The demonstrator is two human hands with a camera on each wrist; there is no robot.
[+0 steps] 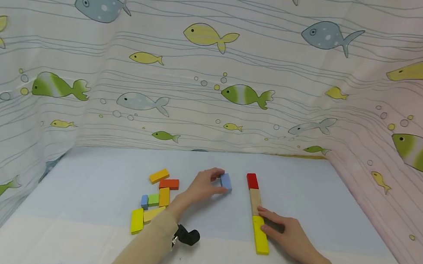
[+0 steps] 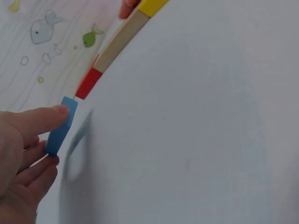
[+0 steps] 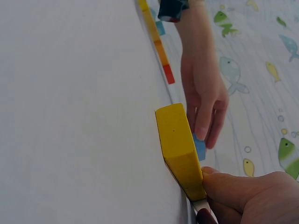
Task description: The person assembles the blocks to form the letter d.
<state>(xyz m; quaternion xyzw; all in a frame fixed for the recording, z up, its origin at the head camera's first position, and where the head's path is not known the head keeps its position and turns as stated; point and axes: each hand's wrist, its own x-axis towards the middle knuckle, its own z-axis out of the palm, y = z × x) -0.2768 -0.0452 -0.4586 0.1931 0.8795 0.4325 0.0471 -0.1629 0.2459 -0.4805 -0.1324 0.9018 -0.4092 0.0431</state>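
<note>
My left hand point(image 1: 205, 184) pinches a blue block point(image 1: 226, 182) between thumb and fingers, left of a row of blocks. In the left wrist view, the blue block point(image 2: 61, 126) stands at a tilt near the row's red end. The row has a red block point(image 1: 252, 181) at the far end, a plain wooden block point(image 1: 255, 201) in the middle and a yellow block point(image 1: 260, 237) nearest me. My right hand point(image 1: 289, 236) lies along the row's right side, its fingertips touching around the joint of wooden and yellow blocks. The right wrist view shows its thumb against the yellow block point(image 3: 177, 135).
Left of my left forearm lies a group of several blocks, among them an orange-red block point(image 1: 169, 184), a green block point(image 1: 153, 200) and a bright yellow block point(image 1: 137, 221). A fish-printed curtain point(image 1: 202, 78) surrounds the white table point(image 1: 82, 204) at back and sides.
</note>
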